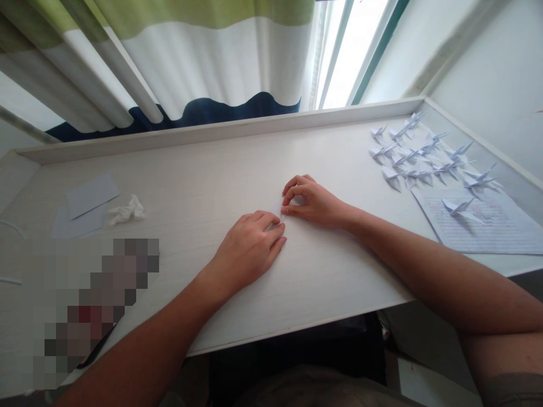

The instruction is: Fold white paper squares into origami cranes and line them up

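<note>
A small piece of folded white paper (281,215) is at the middle of the table, mostly hidden by fingers. My right hand (311,202) pinches it from the right between thumb and fingertips. From the near left, my left hand (250,246) is curled low over the tabletop, its fingertips pressed at the paper's lower edge. The exact shape of the fold is too small and covered to make out.
Several white paper cranes (407,161) stand at the far right, one paper crane (458,208) on a lined written sheet (475,234). At left lie white paper pieces (93,195), a crumpled tissue (127,210) and a blurred-out object (102,305). A raised rim (220,129) borders the white table (203,186).
</note>
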### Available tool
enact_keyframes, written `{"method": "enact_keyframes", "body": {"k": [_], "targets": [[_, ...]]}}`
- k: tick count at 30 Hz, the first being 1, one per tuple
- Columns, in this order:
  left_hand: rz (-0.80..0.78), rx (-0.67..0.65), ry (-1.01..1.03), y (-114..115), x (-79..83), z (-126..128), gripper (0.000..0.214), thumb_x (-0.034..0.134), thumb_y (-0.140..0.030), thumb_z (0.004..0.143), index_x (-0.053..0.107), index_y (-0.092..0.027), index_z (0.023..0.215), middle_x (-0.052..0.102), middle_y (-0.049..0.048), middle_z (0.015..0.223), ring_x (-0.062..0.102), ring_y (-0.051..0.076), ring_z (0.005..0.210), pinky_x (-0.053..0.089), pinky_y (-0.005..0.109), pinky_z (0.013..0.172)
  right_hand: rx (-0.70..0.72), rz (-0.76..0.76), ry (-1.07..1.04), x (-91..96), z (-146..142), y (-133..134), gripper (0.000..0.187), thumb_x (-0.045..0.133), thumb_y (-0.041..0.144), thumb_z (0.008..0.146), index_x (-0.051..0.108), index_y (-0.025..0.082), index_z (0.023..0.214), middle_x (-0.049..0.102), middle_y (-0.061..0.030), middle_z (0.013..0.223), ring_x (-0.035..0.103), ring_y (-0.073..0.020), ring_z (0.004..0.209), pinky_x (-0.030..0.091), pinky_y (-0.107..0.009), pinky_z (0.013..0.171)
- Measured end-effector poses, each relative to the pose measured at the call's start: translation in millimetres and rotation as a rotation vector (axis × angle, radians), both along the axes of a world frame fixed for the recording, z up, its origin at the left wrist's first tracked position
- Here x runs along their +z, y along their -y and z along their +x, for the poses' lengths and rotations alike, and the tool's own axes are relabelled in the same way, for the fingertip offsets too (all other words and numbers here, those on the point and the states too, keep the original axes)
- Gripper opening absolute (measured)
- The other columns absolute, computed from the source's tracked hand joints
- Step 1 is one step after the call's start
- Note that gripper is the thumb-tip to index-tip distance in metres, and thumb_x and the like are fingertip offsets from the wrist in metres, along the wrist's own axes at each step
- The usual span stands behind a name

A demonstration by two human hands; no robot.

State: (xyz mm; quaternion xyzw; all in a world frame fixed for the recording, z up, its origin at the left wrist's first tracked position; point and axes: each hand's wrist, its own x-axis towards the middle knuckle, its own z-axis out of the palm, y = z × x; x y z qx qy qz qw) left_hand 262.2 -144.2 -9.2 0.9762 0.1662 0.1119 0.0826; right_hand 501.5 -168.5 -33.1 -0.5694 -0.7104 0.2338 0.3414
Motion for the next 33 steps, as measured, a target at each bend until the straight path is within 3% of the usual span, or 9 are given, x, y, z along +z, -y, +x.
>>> {"method": "enact_keyframes", "body": {"k": [11,17,33], "targets": [[-0.005,-0.017,0.033,-0.5,0.5,0.7,0.028,0.049,-0.024,0.108,0.075,-0.016,0.108,0.075,0.012,0.113,0.069,0.029,0.109,0.057,0.048,0.097,-0.075,-0.063,0.007,3.4,-6.6,-4.2,0.016,0.082,0.034,0.082,0.075,0.021,0.076,0.067,-0.0096,0.109,0.059,-0.0308,0.114,0.049,-0.049,0.103],[-0.015,-0.001,0.018,0.4,0.3,3.2,0.025,0.052,-0.024,0.106,0.07,-0.015,0.121,0.073,0.0133,0.113,0.066,0.031,0.111,0.058,0.049,0.098,-0.1,-0.101,0.008,7.1,-8.6,-4.6,0.015,0.081,0.031,0.081,0.074,0.021,0.073,0.067,-0.0097,0.109,0.059,-0.0312,0.116,0.049,-0.05,0.106],[-0.016,0.034,0.038,0.5,-2.1,6.7,0.028,0.049,-0.022,0.108,0.075,-0.013,0.11,0.071,0.0123,0.108,0.062,0.029,0.106,0.059,0.046,0.094,-0.131,-0.148,0.051,11.5,-12.1,-9.0,0.014,0.084,0.032,0.079,0.077,0.022,0.072,0.066,-0.0098,0.099,0.058,-0.0322,0.113,0.05,-0.048,0.101]]}}
